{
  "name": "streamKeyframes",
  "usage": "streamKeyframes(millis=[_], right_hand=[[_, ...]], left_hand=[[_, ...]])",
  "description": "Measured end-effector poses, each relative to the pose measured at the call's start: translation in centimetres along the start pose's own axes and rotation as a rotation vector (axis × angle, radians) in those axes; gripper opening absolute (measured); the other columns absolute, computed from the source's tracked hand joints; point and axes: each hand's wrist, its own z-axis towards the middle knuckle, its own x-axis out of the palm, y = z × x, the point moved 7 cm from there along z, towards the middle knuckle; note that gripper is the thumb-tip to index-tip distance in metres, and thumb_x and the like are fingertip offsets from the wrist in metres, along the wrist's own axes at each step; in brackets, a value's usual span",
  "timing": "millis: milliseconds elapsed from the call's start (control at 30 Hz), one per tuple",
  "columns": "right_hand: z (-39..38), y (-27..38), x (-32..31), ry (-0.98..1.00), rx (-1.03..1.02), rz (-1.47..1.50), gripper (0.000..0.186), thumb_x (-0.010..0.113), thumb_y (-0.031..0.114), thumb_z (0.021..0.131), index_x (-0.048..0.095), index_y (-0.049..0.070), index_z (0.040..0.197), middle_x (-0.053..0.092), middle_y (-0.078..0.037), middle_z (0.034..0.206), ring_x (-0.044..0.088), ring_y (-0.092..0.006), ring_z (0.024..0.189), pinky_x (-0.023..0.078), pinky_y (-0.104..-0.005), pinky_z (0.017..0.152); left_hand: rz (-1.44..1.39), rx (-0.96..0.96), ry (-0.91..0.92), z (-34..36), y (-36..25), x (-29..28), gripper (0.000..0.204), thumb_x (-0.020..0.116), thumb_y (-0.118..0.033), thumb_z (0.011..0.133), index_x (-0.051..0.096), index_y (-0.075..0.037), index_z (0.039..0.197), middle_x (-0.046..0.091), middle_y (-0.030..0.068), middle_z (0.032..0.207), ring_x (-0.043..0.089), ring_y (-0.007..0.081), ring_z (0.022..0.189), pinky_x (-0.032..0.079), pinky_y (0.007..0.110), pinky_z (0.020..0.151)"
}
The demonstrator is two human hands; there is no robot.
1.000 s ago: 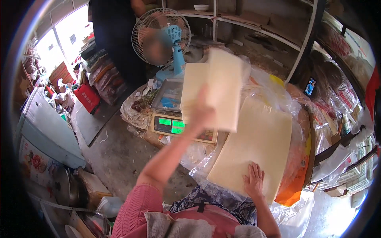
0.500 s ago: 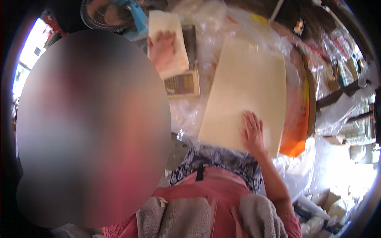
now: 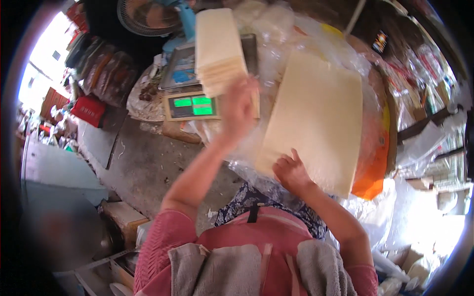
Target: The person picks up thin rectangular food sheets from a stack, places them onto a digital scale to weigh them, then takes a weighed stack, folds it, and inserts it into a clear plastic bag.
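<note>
A broad cream sheet (image 3: 316, 118) lies flat in front of me over clear plastic; I cannot tell if it is one sheet or a stack. My right hand (image 3: 292, 171) is on its near left part, fingers curled at the sheet and one finger sticking up. The sheet's near left corner looks smeared. My left hand (image 3: 239, 106) is blurred by motion, between the sheet and a pile of narrower cream sheets (image 3: 219, 42). Its fingers cannot be made out. That pile sits on the metal tray of a digital scale (image 3: 168, 108) whose green displays are lit.
A blue fan (image 3: 185, 19) stands behind the scale. Crumpled clear plastic (image 3: 261, 29) covers much of the work surface, with an orange sheet (image 3: 369, 185) at its right edge. A red bag (image 3: 89, 110) and bundled goods lie at left. Shelves with plastic-wrapped goods (image 3: 424, 59) line the right.
My left hand has come off the narrow pile toward me and to the right. My right hand has slid left, its fingers now curled. The scale's displays now show lit.
</note>
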Motion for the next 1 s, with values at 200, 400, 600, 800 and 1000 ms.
streamKeyframes(millis=[200, 400, 600, 800, 1000], right_hand=[[-6.0, -10.5, -7.7, -0.641, 0.848, 0.845, 0.006, 0.063, 0.003, 0.083, 0.064, 0.003, 0.088, 0.061, -0.001, 0.077, 0.056, -0.0083, 0.069, 0.046, -0.0213, 0.067], [-5.9, -5.5, -5.9, -0.351, 0.615, 0.777, 0.011, 0.066, 0.007, 0.081, 0.067, 0.002, 0.091, 0.068, -0.011, 0.089, 0.067, -0.0227, 0.084, 0.051, -0.0313, 0.075], [-5.7, -5.6, -6.0, -0.399, 0.642, 0.737, 0.015, 0.067, 0.007, 0.080, 0.067, 0.003, 0.094, 0.067, -0.012, 0.093, 0.066, -0.0250, 0.083, 0.052, -0.0337, 0.074], [-5.5, -6.8, -4.0, -0.414, 0.621, 0.807, 0.010, 0.064, 0.007, 0.080, 0.066, 0.004, 0.089, 0.066, -0.013, 0.086, 0.066, -0.0231, 0.078, 0.052, -0.0318, 0.069], [-10.2, -14.5, -4.2, -0.764, 0.913, 0.998, 0.017, 0.061, 0.005, 0.085, 0.062, 0.003, 0.101, 0.063, -0.007, 0.086, 0.061, -0.0155, 0.081, 0.050, -0.0280, 0.074]], left_hand=[[-0.329, -0.302, 0.578, -12.7, -2.5, 6.4, 0.021, 0.056, 0.005, 0.072, 0.066, -0.006, 0.086, 0.066, 0.0112, 0.092, 0.063, 0.0303, 0.087, 0.051, 0.039, 0.074], [-0.395, -0.330, 0.516, -12.2, -6.1, 7.9, 0.027, 0.060, -0.006, 0.074, 0.058, -0.005, 0.101, 0.063, 0.0160, 0.093, 0.060, 0.0356, 0.090, 0.050, 0.041, 0.079], [-0.475, -0.582, 0.515, -13.2, -5.7, 7.8, 0.032, 0.065, -0.012, 0.078, 0.057, -0.006, 0.109, 0.061, 0.0153, 0.103, 0.062, 0.0313, 0.096, 0.050, 0.037, 0.082], [-0.350, -0.494, 0.205, -10.7, -6.7, 4.5, 0.058, 0.070, -0.020, 0.081, 0.043, -0.002, 0.129, 0.055, 0.0159, 0.119, 0.052, 0.0285, 0.114, 0.038, 0.042, 0.098], [0.161, -0.215, 0.740, -13.5, -4.8, 8.7, 0.058, 0.065, -0.016, 0.080, 0.043, -0.006, 0.133, 0.046, 0.0162, 0.134, 0.039, 0.0358, 0.128, 0.028, 0.050, 0.107]])
